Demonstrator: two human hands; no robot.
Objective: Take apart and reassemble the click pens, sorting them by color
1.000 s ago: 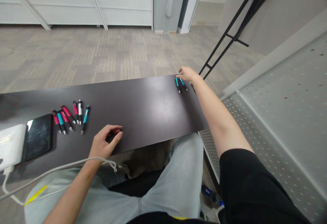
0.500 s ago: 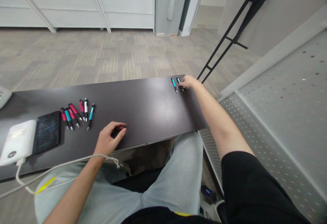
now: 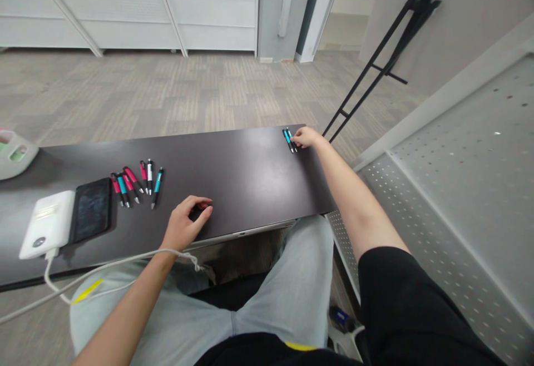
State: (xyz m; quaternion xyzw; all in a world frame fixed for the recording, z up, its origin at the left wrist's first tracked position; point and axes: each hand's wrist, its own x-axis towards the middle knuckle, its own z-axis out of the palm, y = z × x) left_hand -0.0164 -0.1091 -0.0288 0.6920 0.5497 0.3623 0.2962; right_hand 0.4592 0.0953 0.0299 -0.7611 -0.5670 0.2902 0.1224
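Two teal pens lie side by side at the table's far right corner, the left one close against the right one. My right hand has its fingers closed on the right pen. Near the front edge my left hand rests on the dark table, fingers curled with a gap between thumb and fingertips, and nothing shows in it. To its left lie several pens: red ones, a white one, a teal one at the right end of the group and another teal one among the reds.
A black phone and a white power bank with a white cable lie at the left. A white plastic container stands at the far left. A perforated panel rises beyond the table's right end.
The right teal pen has moved left, up beside the other one, with my right hand on it. The whole view has shifted slightly; my left hand keeps its pose.
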